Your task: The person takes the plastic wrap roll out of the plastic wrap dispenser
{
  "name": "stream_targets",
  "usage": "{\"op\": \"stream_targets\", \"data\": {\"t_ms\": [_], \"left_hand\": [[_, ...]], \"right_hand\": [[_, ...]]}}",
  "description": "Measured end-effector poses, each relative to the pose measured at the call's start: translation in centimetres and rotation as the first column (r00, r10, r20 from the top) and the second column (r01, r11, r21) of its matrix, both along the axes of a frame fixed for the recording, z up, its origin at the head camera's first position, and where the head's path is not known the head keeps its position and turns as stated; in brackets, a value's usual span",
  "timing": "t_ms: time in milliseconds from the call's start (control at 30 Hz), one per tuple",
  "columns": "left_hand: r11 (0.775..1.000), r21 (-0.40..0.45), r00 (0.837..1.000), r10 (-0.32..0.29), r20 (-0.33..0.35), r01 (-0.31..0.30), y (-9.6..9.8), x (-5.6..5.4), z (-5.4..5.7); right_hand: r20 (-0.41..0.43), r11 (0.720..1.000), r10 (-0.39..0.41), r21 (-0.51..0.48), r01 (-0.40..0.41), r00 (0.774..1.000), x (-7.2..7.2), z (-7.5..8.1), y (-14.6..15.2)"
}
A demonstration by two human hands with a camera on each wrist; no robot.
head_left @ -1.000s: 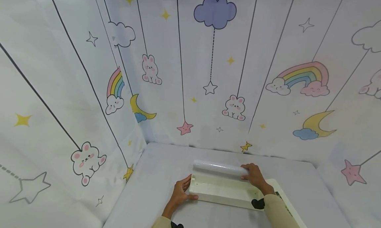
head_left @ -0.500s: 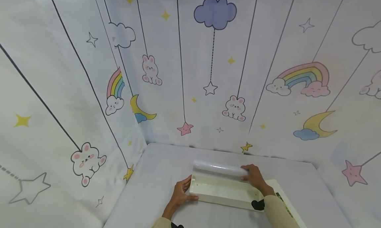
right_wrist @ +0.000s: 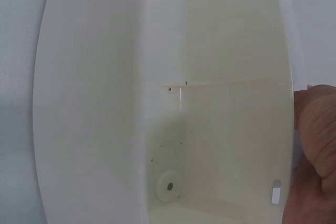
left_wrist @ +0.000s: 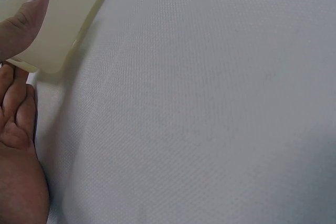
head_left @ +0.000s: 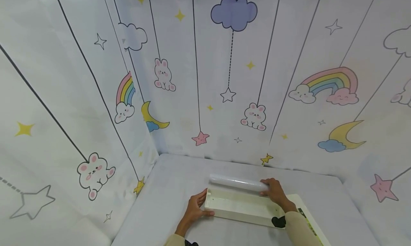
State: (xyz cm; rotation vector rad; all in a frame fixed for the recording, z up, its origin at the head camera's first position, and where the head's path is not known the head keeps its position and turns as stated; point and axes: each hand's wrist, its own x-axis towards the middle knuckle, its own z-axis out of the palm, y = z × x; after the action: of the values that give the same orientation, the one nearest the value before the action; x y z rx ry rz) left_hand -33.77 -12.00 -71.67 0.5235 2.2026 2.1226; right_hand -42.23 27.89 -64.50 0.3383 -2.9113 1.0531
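A long, cream-coloured open box lies on the white-covered table. My left hand holds its left end, thumb on the front wall and fingers at the end wall. In the left wrist view, the thumb presses the box's pale wall. Behind the box lies a shiny roll of clear plastic film, parallel to it. My right hand grips the roll's right end, reaching across the box. The right wrist view looks into the bare box interior, which shows a small round fitting with a hole and some dark specks.
A pale flat piece with green print, looking like a lid, lies right of the box, partly under the right sleeve. White walls printed with rabbits, stars and clouds rise at the table's back and left.
Both hands, the box and the roll stay almost in place. The head view has shifted very slightly.
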Motion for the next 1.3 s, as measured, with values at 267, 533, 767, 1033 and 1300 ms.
{"op": "stream_targets", "data": {"t_ms": [267,533,767,1033,1300], "left_hand": [[0.999,0.054,0.999,-0.01,0.037,0.008,0.0,-0.3,-0.6],[0.999,0.048,0.999,-0.006,0.053,0.003,0.0,-0.2,-0.5],[1.0,0.016,1.0,-0.003,-0.017,0.003,0.0,0.1,-0.1],[1.0,0.016,1.0,0.009,0.026,-0.01,0.0,0.1,-0.2],[1.0,-0.025,0.996,0.002,-0.088,-0.005,0.1,0.3,0.2]], "right_hand": [[-0.016,1.0,0.014,0.001,-0.014,1.0,-0.1,-0.2,0.1],[-0.012,1.0,0.018,0.017,-0.018,1.0,-0.3,-0.3,0.1],[-0.036,1.0,0.021,0.013,-0.02,0.999,-0.2,-0.5,0.2],[-0.001,0.999,0.027,0.019,-0.027,1.0,-0.2,-0.2,0.1],[0.004,0.999,0.048,0.007,-0.048,0.999,-0.2,0.3,0.2]]}}
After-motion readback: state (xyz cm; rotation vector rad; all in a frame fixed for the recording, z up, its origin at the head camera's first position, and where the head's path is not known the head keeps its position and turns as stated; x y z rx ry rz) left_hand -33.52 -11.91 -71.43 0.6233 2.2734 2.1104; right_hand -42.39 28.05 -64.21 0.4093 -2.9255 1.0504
